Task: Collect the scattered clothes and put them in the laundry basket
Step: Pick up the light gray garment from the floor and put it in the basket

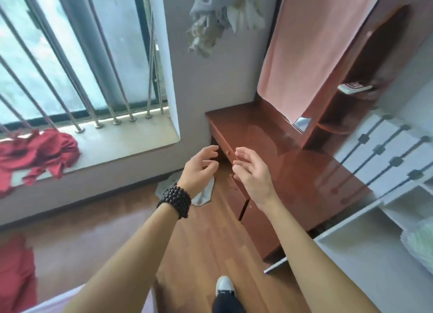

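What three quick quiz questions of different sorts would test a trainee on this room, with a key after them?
1. True or false: the left hand and the right hand both hold nothing.
2. Where does the red garment lie? A) on the floor B) on the windowsill C) on the dresser
3. Fill in: a pale cloth lies on the floor beside the ____.

Key: 1 true; 2 B, on the windowsill; 3 dresser.
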A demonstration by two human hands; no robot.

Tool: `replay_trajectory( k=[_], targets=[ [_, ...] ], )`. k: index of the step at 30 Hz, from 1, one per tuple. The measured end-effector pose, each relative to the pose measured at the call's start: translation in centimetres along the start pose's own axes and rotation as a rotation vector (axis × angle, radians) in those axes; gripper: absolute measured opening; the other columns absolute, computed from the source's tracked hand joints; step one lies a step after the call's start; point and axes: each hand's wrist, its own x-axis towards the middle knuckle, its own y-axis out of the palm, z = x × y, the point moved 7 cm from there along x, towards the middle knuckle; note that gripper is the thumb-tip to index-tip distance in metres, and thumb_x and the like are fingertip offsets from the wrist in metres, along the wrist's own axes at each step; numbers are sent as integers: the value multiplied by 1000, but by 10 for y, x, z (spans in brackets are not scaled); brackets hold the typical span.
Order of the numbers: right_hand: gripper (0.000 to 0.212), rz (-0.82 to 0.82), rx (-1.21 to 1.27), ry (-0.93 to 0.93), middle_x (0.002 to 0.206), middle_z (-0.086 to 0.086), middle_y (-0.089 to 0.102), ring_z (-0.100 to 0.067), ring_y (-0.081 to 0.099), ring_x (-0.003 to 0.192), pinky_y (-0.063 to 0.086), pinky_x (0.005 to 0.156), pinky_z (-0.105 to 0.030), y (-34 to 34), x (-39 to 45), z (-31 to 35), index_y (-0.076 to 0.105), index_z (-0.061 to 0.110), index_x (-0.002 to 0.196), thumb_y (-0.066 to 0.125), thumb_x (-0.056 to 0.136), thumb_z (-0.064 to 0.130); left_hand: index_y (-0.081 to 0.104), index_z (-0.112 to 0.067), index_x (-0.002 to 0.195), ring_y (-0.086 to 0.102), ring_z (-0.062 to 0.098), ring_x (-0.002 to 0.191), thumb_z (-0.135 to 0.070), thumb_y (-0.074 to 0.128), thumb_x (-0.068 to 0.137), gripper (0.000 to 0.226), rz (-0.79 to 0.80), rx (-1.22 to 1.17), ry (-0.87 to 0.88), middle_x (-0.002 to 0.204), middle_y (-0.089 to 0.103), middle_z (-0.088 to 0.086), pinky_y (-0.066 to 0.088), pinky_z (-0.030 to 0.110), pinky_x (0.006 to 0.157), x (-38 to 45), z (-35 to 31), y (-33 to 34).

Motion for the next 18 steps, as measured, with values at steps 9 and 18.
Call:
replay_trajectory(
  k=[9,18],
  targets=[
    [41,136,38,-14,132,15,65,-10,68,118,57,103,-53,54,165,6,62,52,117,64,83,29,54,-26,137,64,8,111,-18,58,95,42,-109,-14,-47,128,63,0,57,35,93,135,24,-61],
    [46,262,10,92,129,15,63,-13,69,117,56,103,-55,140,296,-42,62,39,126,63,82,24,55,-33,132,64,13,113,-19,57,96,39,-177,-4,-195,126,64,-2,57,45,94,234,107,-126]
  ],
)
